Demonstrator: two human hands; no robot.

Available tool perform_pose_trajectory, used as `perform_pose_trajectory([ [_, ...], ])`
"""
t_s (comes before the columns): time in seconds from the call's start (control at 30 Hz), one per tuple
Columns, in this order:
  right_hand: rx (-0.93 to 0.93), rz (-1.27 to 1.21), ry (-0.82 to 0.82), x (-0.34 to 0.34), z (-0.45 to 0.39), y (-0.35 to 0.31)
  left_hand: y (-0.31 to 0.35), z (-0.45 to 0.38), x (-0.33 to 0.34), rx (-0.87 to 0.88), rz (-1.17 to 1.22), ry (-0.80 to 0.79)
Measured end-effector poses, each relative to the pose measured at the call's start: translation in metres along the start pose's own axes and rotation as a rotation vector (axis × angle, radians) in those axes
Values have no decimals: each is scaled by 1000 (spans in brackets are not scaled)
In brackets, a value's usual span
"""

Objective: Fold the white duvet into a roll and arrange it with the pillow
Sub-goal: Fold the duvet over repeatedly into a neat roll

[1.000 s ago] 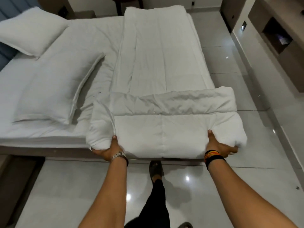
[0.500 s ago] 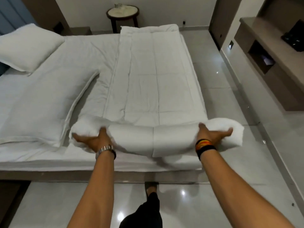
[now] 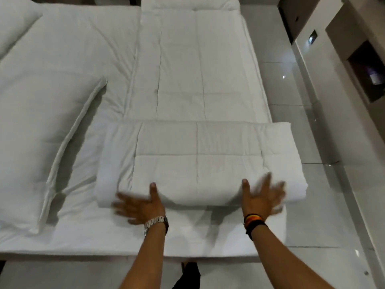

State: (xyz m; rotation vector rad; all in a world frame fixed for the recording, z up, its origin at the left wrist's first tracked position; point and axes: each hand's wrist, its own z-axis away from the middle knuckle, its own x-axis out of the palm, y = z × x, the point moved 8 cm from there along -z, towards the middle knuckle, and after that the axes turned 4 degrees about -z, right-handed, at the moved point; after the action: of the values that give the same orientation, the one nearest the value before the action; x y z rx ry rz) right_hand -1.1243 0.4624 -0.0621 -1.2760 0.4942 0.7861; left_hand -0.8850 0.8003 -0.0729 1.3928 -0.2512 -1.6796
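The white duvet lies in a long strip down the right half of the bed, its near end folded over into a thick flat roll. My left hand rests at the roll's near left edge with fingers spread, thumb on the fabric. My right hand is at the near right edge, fingers spread and blurred by motion. Neither hand grips anything. A large white pillow lies flat on the bed to the left of the roll. A second pillow sits at the far left corner.
The bed's sheet runs along the near edge in front of me. Glossy tiled floor lies to the right of the bed. A wooden unit with an open niche stands along the right wall. My foot shows below the bed edge.
The roll has been turned over once more away from me and now lies flatter and wider on the bed. Both hands have let go and opened at its near edge.
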Motion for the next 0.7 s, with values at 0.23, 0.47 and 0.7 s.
perform_pose_trajectory([
  [0.23, 550, -578, 17, 44, -22, 10, -9, 6, 70, -650, 762, 28],
  [0.47, 330, -636, 78, 42, -49, -17, 23, 2, 73, -437, 754, 23],
  [0.7, 256, -733, 16, -53, 1, 3, 41, 89, -23, -151, 791, 29],
])
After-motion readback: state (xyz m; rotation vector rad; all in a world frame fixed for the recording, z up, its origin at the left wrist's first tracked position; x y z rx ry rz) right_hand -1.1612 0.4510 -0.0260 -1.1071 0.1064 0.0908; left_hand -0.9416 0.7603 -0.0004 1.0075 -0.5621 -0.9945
